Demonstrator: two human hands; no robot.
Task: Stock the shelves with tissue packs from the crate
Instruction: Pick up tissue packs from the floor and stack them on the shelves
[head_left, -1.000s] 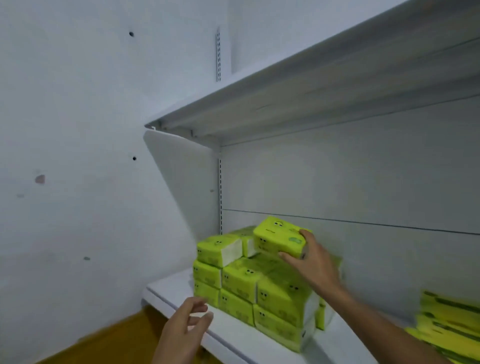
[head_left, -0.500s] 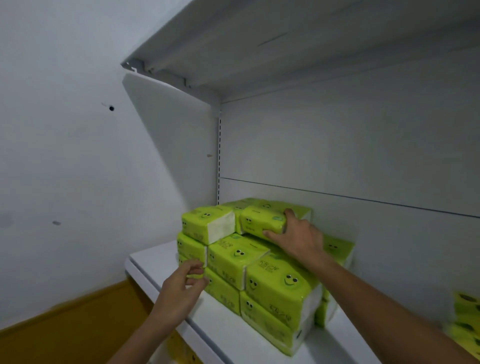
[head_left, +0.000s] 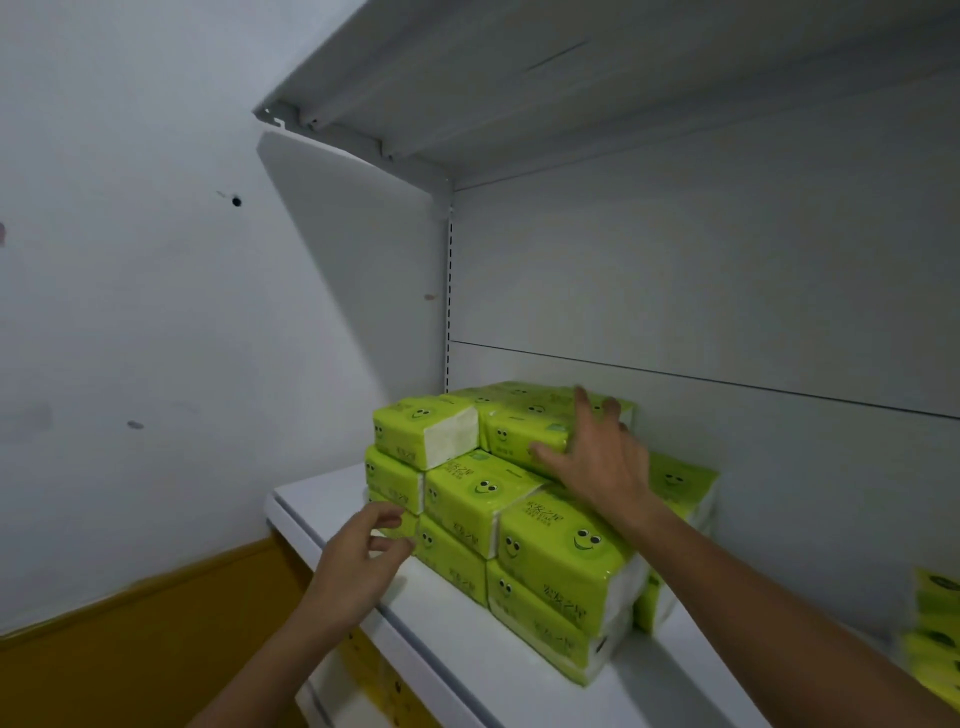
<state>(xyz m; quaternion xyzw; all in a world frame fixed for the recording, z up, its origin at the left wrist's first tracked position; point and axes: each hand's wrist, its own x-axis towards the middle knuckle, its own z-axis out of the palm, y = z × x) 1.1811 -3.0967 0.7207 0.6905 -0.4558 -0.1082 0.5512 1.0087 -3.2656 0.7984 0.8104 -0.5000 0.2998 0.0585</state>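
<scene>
Two hands, right hand (head_left: 597, 462) grip spread flat on top tissue pack (head_left: 519, 439), left hand (head_left: 358, 561) loose-fingered beside three-tier stack (head_left: 561, 556) on shelf (head_left: 467, 639)

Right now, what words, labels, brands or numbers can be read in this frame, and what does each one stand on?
Nothing can be quoted with confidence.
On the front upper tissue pack: a row of large Chinese characters, too blurred to read.
On the front lower tissue pack: similar characters, also blurred.
On the top tissue pack: a small green label, too small to read.
On the packs at the right edge: print blurred, unreadable.
On the shelf: no text seen.
</scene>
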